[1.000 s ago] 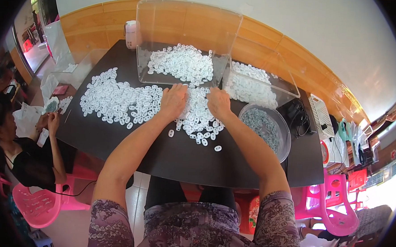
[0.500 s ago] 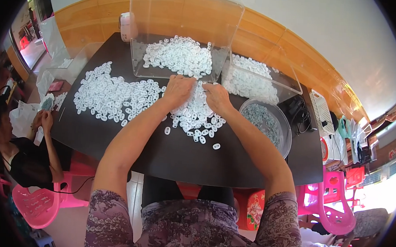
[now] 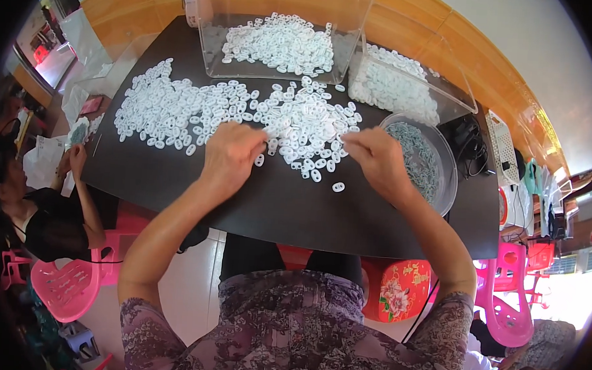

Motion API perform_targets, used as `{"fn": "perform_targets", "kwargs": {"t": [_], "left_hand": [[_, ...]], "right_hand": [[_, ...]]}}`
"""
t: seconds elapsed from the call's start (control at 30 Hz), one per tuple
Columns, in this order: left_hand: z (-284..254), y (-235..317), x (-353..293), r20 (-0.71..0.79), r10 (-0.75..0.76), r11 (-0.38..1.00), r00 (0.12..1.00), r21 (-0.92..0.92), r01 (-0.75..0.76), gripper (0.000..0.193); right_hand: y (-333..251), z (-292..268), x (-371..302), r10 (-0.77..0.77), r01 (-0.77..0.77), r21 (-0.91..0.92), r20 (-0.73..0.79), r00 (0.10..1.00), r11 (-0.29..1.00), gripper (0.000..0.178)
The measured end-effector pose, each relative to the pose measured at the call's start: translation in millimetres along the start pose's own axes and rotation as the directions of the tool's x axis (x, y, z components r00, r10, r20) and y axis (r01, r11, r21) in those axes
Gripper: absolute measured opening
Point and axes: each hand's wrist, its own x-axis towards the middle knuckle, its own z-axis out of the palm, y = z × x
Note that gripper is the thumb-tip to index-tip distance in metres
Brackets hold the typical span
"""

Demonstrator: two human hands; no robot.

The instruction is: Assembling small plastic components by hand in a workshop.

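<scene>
Drawing wider apart, our left hand (image 3: 230, 155) and right hand (image 3: 381, 161) are flanking white, oval, two-holed plastic pieces (image 3: 309, 122), both curling, whether they're pinching any we cannot tell.

White pieces (image 3: 306, 122); grey-green pieces (image 3: 415, 154); dark-brown table (image 3: 288, 215); mottled purple top (image 3: 289, 318); pink chair (image 3: 70, 286); red, flower-printed seat (image 3: 401, 294)

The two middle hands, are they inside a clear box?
No, the left hand and right hand flank a pile of white pieces on the table.
</scene>
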Motion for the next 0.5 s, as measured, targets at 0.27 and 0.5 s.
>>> {"fn": "perform_targets", "kwargs": {"t": [0.27,0.5], "left_hand": [[7,8,-22,0.077,-0.021,0.984,0.997,0.177,0.007,0.02],[4,10,-11,0.264,-0.291,0.944,0.92,-0.076,0.321,0.019]], "right_hand": [[-14,-15,-36,-0.104,0.106,-0.109,0.024,0.994,0.988,0.013],[15,-48,-45,-0.02,-0.009,-0.176,-0.161,0.987,0.984,0.011]]}}
